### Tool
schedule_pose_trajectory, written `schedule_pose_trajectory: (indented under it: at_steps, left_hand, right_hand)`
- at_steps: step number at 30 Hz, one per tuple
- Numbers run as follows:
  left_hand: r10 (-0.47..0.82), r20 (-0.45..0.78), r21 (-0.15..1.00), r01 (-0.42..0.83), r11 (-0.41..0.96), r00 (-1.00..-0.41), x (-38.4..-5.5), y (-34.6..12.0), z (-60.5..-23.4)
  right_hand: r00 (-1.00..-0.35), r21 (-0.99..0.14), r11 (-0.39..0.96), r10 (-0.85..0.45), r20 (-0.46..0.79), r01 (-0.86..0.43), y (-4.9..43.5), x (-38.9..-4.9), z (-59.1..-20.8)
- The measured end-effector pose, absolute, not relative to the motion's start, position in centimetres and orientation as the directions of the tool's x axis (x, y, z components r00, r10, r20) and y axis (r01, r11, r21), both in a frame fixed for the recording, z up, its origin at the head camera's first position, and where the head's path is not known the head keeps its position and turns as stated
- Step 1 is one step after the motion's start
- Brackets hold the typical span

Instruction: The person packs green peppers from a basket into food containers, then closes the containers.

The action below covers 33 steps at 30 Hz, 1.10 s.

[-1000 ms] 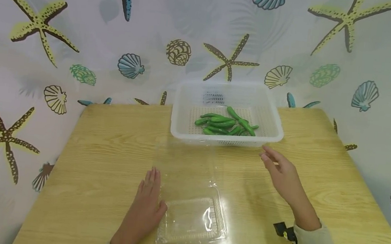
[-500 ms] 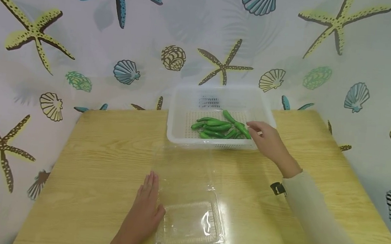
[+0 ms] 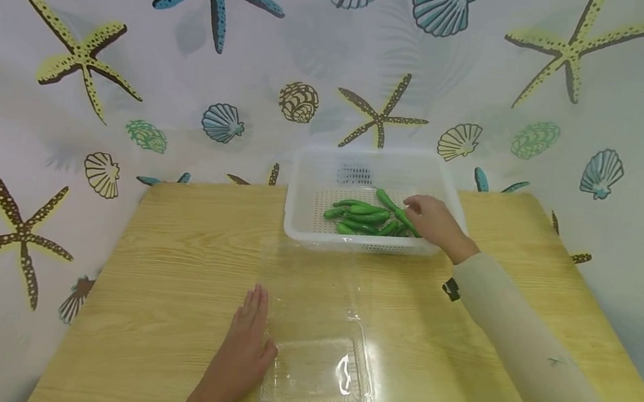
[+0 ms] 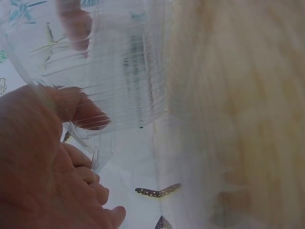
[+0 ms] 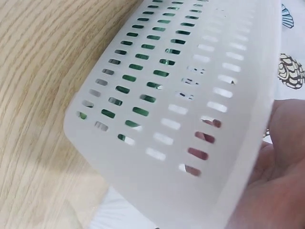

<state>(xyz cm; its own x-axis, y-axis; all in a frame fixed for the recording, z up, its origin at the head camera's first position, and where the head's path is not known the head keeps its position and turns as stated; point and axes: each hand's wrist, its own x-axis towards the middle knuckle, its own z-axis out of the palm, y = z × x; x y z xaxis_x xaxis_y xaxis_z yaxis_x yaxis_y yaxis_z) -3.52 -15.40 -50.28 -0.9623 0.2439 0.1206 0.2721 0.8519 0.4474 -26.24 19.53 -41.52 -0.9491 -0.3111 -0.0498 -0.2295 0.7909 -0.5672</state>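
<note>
While the right hand (image 3: 432, 220) reaches over the near right corner of the white basket (image 3: 299, 192), its fingertips are bent down beside one long pepper (image 3: 386, 198); whether they pinch it or only touch it, I cannot tell. That pepper slants across the right side of the green peppers (image 3: 369, 215), which lie loosely heaped on the basket floor, the basket standing along the far edge of the table (image 3: 193, 246). The left hand (image 3: 242, 343) has its fingers straight and relaxed against the left edge of a clear box (image 3: 310, 370) near the table's near edge, gripping nothing, its thumb at the box wall. The box's lid (image 3: 308, 278) is folded back toward the basket. Each pepper should be light and fairly firm, with smooth, slippery skin that may roll under the fingers and bruise if squeezed hard; a gentle pinch across the thick middle looks safest, as a thin stem could snap. The box's thin plastic probably flexes and slides easily, so steadying it by its edge makes sense.
</note>
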Motion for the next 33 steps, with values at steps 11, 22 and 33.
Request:
schedule_pose_trajectory:
  at_steps: [11, 22, 33]
  left_hand:
    - [0.244, 0.135, 0.448, 0.279, 0.849, -0.960, -3.3, -15.3, -49.8]
    - [0.231, 0.085, 0.473, 0.243, 0.847, -0.969, -3.3, -15.1, -49.8]
    - [0.236, 0.075, 0.466, 0.243, 0.851, -0.969, -3.5, -15.1, -49.6]
  right_hand:
    - [-0.952, -0.520, 0.841, -0.263, -0.153, -0.149, 19.5, -28.2, -42.8]
    - [-0.947, -0.501, 0.860, -0.237, -0.218, -0.100, 19.6, -30.0, -44.4]
    - [-0.947, -0.494, 0.867, -0.212, -0.243, -0.067, 19.3, -30.8, -44.9]
